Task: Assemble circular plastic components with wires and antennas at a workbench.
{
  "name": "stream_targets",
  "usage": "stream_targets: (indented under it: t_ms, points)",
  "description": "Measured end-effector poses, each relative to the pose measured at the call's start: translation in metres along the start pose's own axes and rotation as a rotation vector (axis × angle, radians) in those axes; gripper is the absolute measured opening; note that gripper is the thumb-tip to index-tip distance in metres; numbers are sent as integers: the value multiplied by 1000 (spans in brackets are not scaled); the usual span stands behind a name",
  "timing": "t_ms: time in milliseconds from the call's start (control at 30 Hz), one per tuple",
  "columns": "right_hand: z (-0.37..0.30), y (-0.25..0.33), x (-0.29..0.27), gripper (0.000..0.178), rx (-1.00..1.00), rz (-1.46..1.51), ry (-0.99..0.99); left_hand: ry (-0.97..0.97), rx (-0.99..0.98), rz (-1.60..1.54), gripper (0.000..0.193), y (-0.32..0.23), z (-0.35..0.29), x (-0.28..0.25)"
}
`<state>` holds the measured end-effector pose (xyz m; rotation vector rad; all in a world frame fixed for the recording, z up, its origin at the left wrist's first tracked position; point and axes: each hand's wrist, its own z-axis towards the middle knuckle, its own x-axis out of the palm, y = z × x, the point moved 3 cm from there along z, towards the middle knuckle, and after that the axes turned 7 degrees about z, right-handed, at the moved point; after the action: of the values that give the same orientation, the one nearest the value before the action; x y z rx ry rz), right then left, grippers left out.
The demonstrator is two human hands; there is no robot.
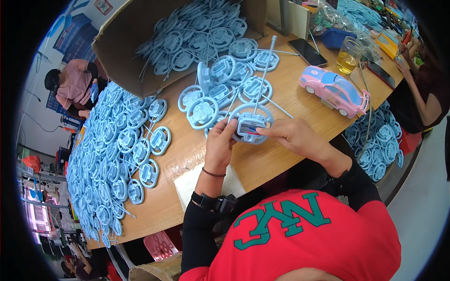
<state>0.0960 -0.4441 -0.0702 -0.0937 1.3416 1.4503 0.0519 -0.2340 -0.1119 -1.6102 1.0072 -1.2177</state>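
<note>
My left hand [218, 144] grips the left rim of a light-blue plastic toy steering wheel [251, 107], its back turned up. A thin rod stands up from the wheel. In its middle is an open rectangular compartment with small red and blue bits inside, perhaps wires. My right hand [300, 138] is closed, its fingertips pressed at the right side of this compartment. Whether a small part sits between those fingers is hidden. Just beyond lie several similar wheels, one of them face up [202, 113] with a moulded front.
A cardboard box [119, 44] on its side spills more wheels, and a large heap [110, 154] covers the table's left. To the right are a pink toy car [330, 89], a phone [307, 51] and a cup of yellow liquid [348, 58]. Other people sit at both sides.
</note>
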Motion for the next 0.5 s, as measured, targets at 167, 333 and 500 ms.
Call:
stream_targets:
  t_ms: [167,333,500]
  points:
    - [-3,-4,-1,32,-15,-29,-78,-23,20,-37,24,0,-3,8]
    - [-2,-6,0,32,-9,16,-79,-46,16,-86,25,5,-5,9]
    - [-4,-4,1,32,-4,29,-58,-31,15,-70,28,9,-4,3]
